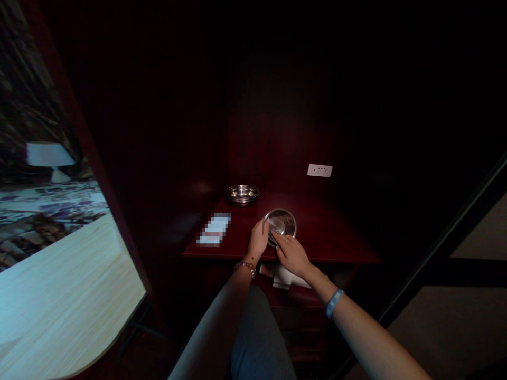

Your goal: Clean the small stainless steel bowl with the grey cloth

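Steel dish (282, 221): sitting tilted on the red table (336, 237), near its front edge. Left hand (258, 238) is gripping the dish's left rim; right hand (292, 254) is pressing fingers on its near rim. Second dish (242, 193) is resting apart, behind.

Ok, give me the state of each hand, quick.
Left hand: closed on the left rim of the metal dish.
Right hand: fingers resting on the dish's near edge; a firm grip cannot be told.
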`<state>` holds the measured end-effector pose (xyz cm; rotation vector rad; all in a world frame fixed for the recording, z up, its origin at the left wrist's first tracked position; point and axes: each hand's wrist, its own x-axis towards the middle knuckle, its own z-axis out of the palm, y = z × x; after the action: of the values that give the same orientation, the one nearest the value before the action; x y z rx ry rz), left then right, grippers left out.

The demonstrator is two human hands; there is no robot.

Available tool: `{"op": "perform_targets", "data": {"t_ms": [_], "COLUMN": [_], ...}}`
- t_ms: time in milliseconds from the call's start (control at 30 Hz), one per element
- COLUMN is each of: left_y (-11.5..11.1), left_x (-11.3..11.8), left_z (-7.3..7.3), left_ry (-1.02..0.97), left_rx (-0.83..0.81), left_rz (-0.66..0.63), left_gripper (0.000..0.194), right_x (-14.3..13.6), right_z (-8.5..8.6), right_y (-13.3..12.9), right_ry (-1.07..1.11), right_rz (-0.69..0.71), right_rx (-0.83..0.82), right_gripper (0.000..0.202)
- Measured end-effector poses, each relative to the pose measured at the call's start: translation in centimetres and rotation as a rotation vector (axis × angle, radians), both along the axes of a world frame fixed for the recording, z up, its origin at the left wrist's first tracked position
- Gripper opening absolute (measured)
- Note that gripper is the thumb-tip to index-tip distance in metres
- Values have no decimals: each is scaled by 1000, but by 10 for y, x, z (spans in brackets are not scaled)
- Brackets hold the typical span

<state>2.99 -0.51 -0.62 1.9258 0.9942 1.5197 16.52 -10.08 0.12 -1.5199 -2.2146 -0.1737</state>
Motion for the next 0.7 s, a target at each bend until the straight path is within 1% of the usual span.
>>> {"op": "perform_targets", "data": {"t_ms": [133, 233, 400, 500, 600, 700], "left_y": [3, 5, 3, 0, 0, 1], "left_x": [-2, -2, -1, 0, 1, 1], "left_z": [-2, -3, -4, -3, -3, -3], "left_ry": [-34, -53, -46, -20, 11, 21], "left_rx": [8, 9, 19, 7, -4, -1], "left_rz": [0, -8, 6, 44, 54, 41], "left_gripper": [42, 42, 40, 38, 38, 38], "right_x": [4, 9, 24, 33, 35, 31], "right_z": [-7, -3, 19, 29, 29, 21], "right_y": [12, 16, 12, 10, 10, 10], "right_ry": [125, 101, -73, -161, -221, -203], "right_rz": [162, 232, 174, 164, 113, 8], "right_rx": [-15, -18, -69, -49, 31, 85], "right_gripper": [51, 51, 48, 43, 43, 44]}}
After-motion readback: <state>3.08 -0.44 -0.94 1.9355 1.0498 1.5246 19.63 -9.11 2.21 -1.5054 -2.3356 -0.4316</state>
